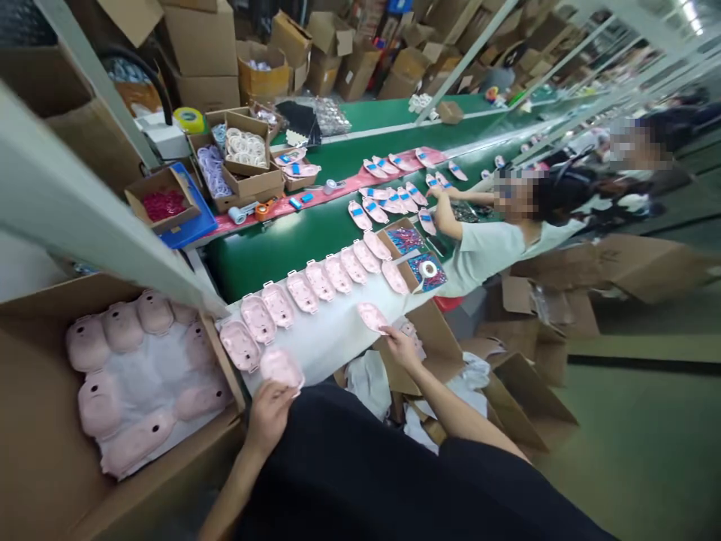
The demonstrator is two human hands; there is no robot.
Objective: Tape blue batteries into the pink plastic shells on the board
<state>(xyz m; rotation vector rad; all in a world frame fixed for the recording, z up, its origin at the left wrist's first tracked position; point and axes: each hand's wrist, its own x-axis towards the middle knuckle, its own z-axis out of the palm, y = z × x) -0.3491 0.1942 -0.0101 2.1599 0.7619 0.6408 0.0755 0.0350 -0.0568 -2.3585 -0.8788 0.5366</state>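
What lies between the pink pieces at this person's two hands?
Bare white sheeting, seen in the head view, runs from the pink shell in the left hand to the pink piece at the right hand.

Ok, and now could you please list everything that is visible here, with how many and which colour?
row of plastic shells: about ten, pink, on a white sheet
packed shells: about eight, pink, in an open box at left
belt: one, green, beyond the white sheet
stacked boxes: many, brown, far side
co-worker: one, pale shirt, beside the belt
left hand: one, holding a shell, pink
right hand: one, holding another shell, pink
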